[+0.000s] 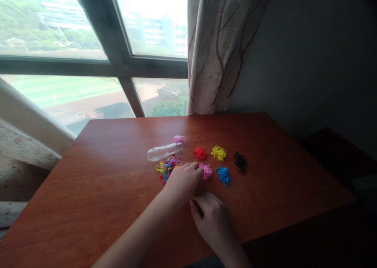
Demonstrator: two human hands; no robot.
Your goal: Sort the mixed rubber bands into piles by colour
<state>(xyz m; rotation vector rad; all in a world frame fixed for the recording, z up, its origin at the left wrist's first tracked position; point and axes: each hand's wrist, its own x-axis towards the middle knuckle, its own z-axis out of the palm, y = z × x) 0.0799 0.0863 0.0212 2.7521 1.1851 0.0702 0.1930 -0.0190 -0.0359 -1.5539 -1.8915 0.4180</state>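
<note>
My left hand (185, 178) reaches over the table with its fingers curled down at the left edge of a pile of small pink loop-like pieces (205, 171). Its fingertips are hidden. Partly behind its wrist lies a mixed heap of colourful pieces (165, 168). Just below and to the right, my right hand (211, 213) rests near the tabletop, thumb and fingers drawn together. Whatever it may hold is too small or hidden to make out. Separate piles of red (200, 153), yellow (218, 153), blue (224, 175) and black pieces (240, 161) lie close by.
A clear plastic bottle-shaped container (163, 152) lies on its side behind the mixed heap, with a pink cap with a loop (178, 139) beside its mouth. The brown wooden table (103, 189) stands against a window. A patterned curtain (219, 44) hangs at its back edge.
</note>
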